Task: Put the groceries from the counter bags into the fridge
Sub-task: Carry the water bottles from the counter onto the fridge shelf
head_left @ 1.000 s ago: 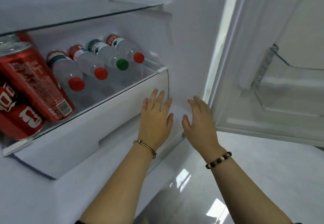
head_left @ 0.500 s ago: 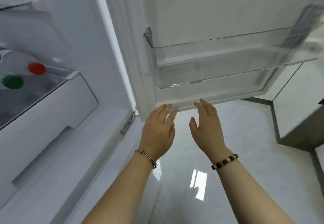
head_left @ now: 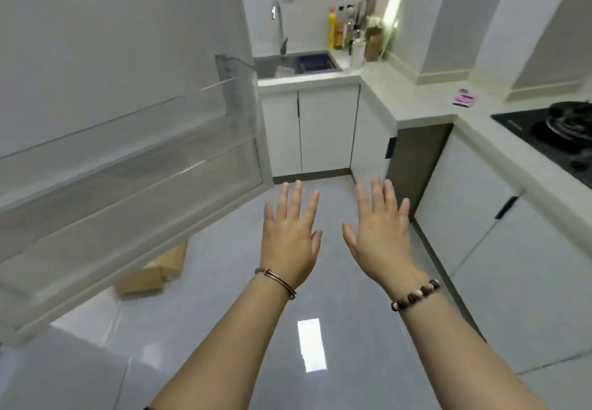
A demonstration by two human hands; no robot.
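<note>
The left hand (head_left: 290, 233) and right hand (head_left: 379, 233) hover empty, fingers spread, above the floor (head_left: 339, 281). The open fridge door (head_left: 112, 41) stands left. No grocery bags show on the tabletop (head_left: 413, 98) right; their weight and grip cannot be judged.

White fridge door (head_left: 96, 41) stands open, carrying clear bins (head_left: 134, 185).

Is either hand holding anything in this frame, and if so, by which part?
Nothing is held. The left hand and right hand are both empty, fingers spread in the air above the floor.
</note>
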